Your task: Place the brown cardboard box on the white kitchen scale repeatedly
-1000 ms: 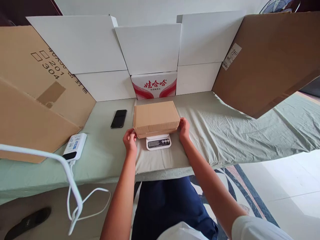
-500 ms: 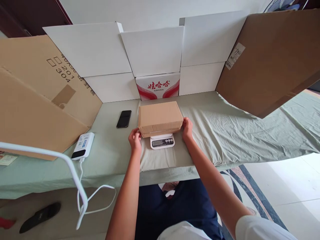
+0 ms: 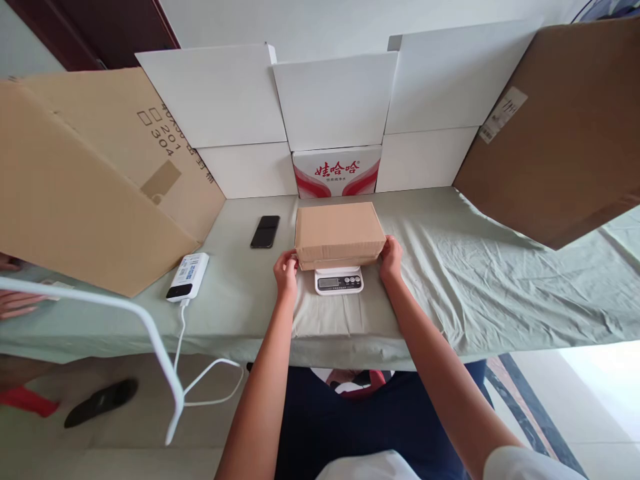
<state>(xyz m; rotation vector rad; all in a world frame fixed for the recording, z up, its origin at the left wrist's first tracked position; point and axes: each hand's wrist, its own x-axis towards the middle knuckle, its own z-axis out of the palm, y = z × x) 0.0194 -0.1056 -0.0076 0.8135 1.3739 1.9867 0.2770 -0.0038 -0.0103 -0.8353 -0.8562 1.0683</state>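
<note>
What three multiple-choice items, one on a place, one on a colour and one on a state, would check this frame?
1. Where does the cardboard box sit?
A. on the small white scale
B. on the floor
C. on the black phone

2. What colour is the cloth over the table?
A. red
B. pale green
C. black

3. How do the hands stand to the box?
A. both rest in the lap
B. only one touches it
C. the left hand and the right hand each touch a near corner

Answers: 1 A, the scale's display shows just below the box's front edge. 2 B, the creased cloth is pale green all along the table. 3 C, fingers meet the box at its two lower front corners.
</note>
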